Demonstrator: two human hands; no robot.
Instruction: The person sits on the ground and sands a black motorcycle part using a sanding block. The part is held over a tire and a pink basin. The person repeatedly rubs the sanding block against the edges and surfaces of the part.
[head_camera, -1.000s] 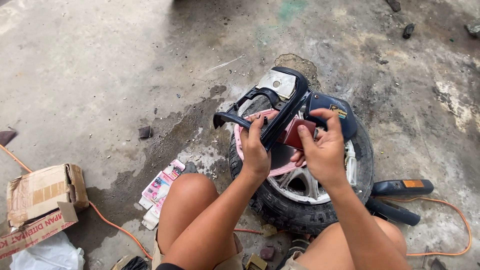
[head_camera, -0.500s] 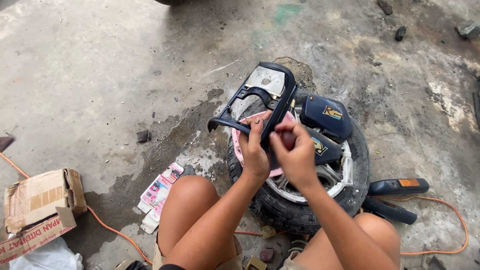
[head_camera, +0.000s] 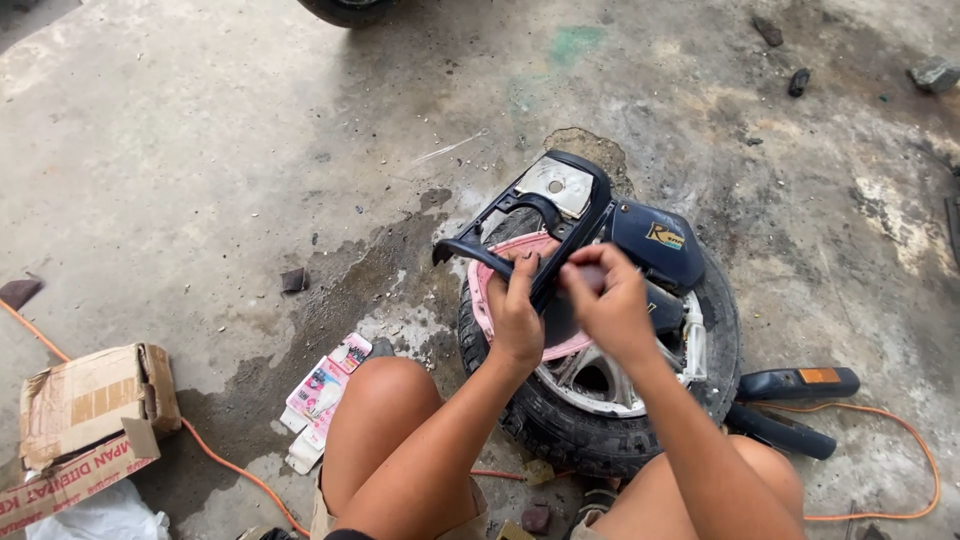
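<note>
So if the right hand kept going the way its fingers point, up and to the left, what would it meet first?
The right hand is already at the dark blue plastic frame, so it would likely press into the frame's bar, which the left hand grips alongside. Depth is hard to judge from above.

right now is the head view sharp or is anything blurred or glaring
Head view: daylight is soft and even, with no hard shadows; the concrete floor looks pale and washed out at upper left; the right hand is slightly motion-blurred at the fingers, while the left hand and the tyre stay sharp.
</note>
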